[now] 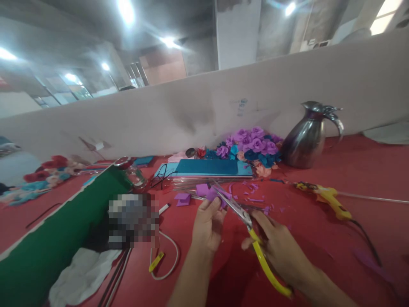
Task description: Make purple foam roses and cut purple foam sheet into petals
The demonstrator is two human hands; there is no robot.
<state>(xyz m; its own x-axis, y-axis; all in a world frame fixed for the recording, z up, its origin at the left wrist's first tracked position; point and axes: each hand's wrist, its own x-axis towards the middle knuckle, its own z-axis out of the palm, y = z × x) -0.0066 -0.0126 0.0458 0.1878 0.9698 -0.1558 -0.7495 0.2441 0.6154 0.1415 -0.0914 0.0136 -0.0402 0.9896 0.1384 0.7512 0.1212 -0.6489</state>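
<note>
My left hand (pixel 207 224) pinches a small purple felt piece (pixel 213 194) between thumb and fingers, just above the red table (pixel 351 170). My right hand (pixel 279 249) grips yellow-handled scissors (pixel 255 245); their metal blades reach up-left and meet the purple piece. Small purple offcuts (pixel 252 198) lie on the table just behind the blades. Two purple squares (pixel 183 198) rest to the left of my left hand.
A yellow glue gun (pixel 329 200) with its cord lies to the right. A steel jug (pixel 306 136) stands by the back wall beside purple and blue felt flowers (pixel 252 147). Teal sheets (pixel 211 167), a green roll (pixel 64 230), a white cable (pixel 166 260) and more flowers (pixel 47 172) lie leftward.
</note>
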